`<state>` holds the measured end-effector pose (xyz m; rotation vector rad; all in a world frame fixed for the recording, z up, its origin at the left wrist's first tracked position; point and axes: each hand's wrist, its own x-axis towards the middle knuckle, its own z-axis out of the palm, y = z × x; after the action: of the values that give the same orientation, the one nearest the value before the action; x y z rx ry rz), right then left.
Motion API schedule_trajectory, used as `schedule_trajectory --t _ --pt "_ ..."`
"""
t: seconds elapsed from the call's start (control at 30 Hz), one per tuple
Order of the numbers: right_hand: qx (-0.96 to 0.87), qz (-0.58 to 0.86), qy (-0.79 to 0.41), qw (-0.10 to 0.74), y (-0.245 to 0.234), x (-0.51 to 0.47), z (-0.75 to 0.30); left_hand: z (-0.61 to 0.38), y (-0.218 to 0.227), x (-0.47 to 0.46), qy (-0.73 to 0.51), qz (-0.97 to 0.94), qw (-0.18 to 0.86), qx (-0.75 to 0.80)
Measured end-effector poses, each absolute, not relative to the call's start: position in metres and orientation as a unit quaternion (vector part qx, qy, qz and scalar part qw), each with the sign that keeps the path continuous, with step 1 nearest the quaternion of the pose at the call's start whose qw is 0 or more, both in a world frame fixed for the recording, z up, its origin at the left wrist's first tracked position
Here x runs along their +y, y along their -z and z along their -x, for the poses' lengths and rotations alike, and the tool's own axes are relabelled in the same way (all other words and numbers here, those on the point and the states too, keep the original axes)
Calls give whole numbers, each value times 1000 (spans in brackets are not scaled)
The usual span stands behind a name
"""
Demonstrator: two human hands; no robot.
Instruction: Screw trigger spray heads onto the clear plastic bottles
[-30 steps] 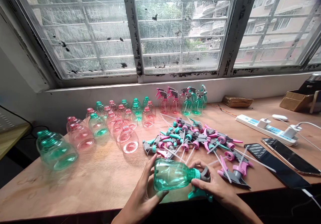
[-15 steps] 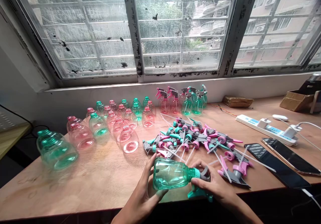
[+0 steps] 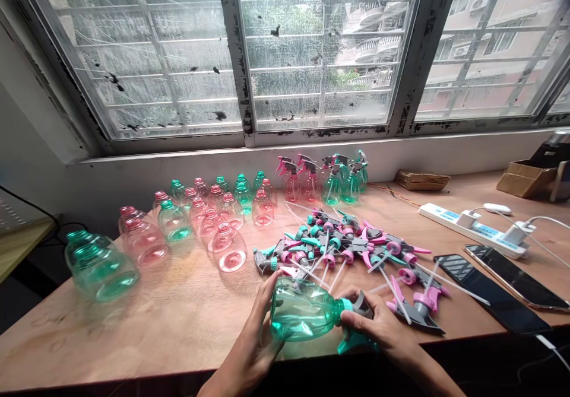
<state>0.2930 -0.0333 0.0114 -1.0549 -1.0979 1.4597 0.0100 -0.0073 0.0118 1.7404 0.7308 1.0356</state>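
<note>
Head view: a left hand (image 3: pixel 255 340) cupped the base of a clear green plastic bottle (image 3: pixel 300 311), held sideways over the near edge of a wooden table (image 3: pixel 178 320). A right hand (image 3: pixel 383 330) closed its fingers round the grey-and-teal trigger sprayer (image 3: pixel 355 329) at the bottle's neck, hiding most of it; both forearms were cut off

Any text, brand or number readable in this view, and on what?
None can be read.
The green bottle and its spray head show no label.
Blue marks on the power strip are too small to read.
</note>
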Motion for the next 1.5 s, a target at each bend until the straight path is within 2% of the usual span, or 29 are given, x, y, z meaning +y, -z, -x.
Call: schedule_trajectory --t 0.2,0.47,0.8,0.97,1.23,1.5 --pt "-466 444 -596 480 -10 -33 -294 -3 -12 -10 -383 -743 447 318" --pt "-486 439 -583 481 -11 -32 -294 -8 -21 -8 -395 -743 441 313" --pt "-488 437 -581 483 -9 -31 -295 -14 -11 -9 -419 -724 460 298" --pt "-495 439 -580 474 -9 -31 -296 -13 -11 -6 -408 -745 418 321" --pt "-482 455 -571 484 -12 -34 -295 -11 -8 -4 -416 -727 456 301" --pt "-474 421 -598 490 -7 -31 -297 -4 -11 -8 -382 -746 441 320"
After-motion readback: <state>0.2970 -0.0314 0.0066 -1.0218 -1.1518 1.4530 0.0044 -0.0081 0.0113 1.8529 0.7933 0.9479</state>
